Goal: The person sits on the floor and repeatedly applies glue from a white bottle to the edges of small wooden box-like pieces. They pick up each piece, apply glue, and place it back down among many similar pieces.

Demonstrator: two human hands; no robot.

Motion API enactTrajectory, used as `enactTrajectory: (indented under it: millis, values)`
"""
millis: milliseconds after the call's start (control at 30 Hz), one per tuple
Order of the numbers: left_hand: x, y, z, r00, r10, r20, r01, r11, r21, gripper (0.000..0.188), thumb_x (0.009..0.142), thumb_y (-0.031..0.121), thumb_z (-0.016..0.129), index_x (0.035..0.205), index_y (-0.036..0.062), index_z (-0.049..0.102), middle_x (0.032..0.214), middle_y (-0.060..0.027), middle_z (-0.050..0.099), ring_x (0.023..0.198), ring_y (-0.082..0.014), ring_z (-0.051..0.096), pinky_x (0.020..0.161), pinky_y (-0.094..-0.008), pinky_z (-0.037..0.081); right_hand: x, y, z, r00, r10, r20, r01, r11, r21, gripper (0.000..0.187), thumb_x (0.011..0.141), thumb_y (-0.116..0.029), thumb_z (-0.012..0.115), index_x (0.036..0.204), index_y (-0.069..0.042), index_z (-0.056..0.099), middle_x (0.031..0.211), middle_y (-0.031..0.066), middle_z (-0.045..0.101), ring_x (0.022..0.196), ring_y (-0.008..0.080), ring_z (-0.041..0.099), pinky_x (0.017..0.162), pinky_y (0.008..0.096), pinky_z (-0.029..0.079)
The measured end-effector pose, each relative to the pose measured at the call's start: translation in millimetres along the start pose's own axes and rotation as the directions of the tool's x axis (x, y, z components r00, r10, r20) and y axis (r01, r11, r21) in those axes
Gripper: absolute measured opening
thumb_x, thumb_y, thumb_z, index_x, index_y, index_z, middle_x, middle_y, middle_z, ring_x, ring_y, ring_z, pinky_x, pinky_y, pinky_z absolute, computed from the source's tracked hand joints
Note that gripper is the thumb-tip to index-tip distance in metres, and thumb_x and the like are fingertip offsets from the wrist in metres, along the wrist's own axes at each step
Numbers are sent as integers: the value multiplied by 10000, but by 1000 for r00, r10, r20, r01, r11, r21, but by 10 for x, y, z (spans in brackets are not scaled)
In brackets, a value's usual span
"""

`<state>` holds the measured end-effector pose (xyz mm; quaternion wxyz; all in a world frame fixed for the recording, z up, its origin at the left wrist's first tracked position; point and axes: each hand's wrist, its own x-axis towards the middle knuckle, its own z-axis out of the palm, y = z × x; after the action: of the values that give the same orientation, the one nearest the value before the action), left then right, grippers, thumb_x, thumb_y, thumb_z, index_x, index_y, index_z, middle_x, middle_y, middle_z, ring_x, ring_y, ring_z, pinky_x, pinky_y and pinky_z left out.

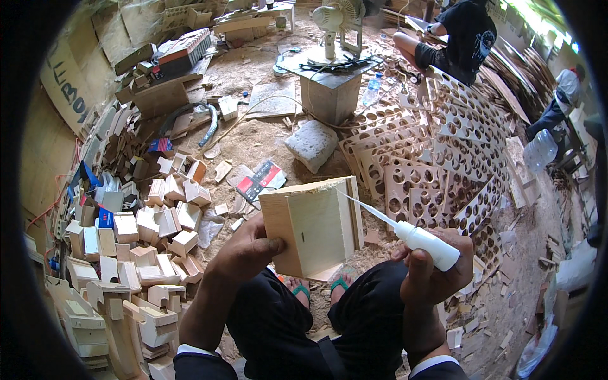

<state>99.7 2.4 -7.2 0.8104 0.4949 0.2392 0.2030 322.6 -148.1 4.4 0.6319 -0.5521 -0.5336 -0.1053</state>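
My left hand (250, 248) grips a pale wooden box (310, 229) by its left side, thumb on the near face. The box is held up in front of my knees, and a small dark slot shows in its face. In my right hand (437, 269) is a white glue bottle (427, 244) with a long thin nozzle. The bottle tilts so that its nozzle points up and left at the box's top right part. The nozzle's tip is close to the top edge; I cannot tell whether it touches.
Many small wooden boxes (168, 221) are heaped at my left. Sheets with round holes (443, 139) lie at the right. Ahead are a grey stone block (311, 144) and a fan (332, 25) on a stand. Another person (465, 35) sits at the far right, and a second (563, 95) is beyond.
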Motion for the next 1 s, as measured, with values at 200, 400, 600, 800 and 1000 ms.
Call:
enactTrajectory:
  millis: [200, 400, 600, 800, 1000]
  values:
    - [-11, -34, 0, 999, 0, -34, -1, 1000, -24, 677, 722, 264, 700, 1241, -94, 455, 1153, -164, 587, 1080, -231, 560, 972, -348, 407, -8, -8, -4, 1000, 14, -4, -14, 1000, 7, 433, 875, -332, 662, 941, 47, 464, 752, 104, 525, 499, 99, 539, 428, 232, 496]
    - [-6, -38, -4, 1000, 2, -27, -3, 1000, -24, 689, 716, 270, 710, 1241, -95, 451, 1147, -166, 585, 1078, -236, 559, 971, -353, 409, -10, -9, -9, 1000, 2, 1, -2, 1000, -19, 440, 876, -340, 660, 944, 49, 466, 745, 107, 530, 501, 99, 543, 425, 229, 490]
    - [-8, -40, 7, 1000, 14, -14, -15, 997, -72, 739, 705, 279, 731, 1267, -89, 422, 1177, -166, 567, 1102, -241, 546, 979, -363, 405, -15, -21, -6, 1000, 5, -1, -5, 1000, -24, 439, 874, -347, 664, 942, 41, 471, 748, 110, 540, 500, 99, 542, 422, 228, 487]
    - [-18, -6, 11, 1000, 0, -17, -1, 999, -40, 735, 712, 289, 728, 1270, -81, 424, 1176, -162, 567, 1106, -236, 542, 983, -357, 398, -9, -38, 6, 999, 34, -7, -34, 999, 16, 441, 871, -356, 665, 926, 34, 466, 759, 106, 544, 495, 103, 537, 419, 233, 491]
    - [-8, 9, 31, 998, -5, -64, 6, 1000, 19, 700, 739, 268, 703, 1281, -72, 419, 1183, -153, 566, 1105, -224, 538, 987, -349, 392, -41, -87, 72, 990, 129, -59, -118, 980, 161, 464, 876, -380, 652, 930, 32, 444, 744, 107, 529, 486, 102, 535, 421, 237, 496]
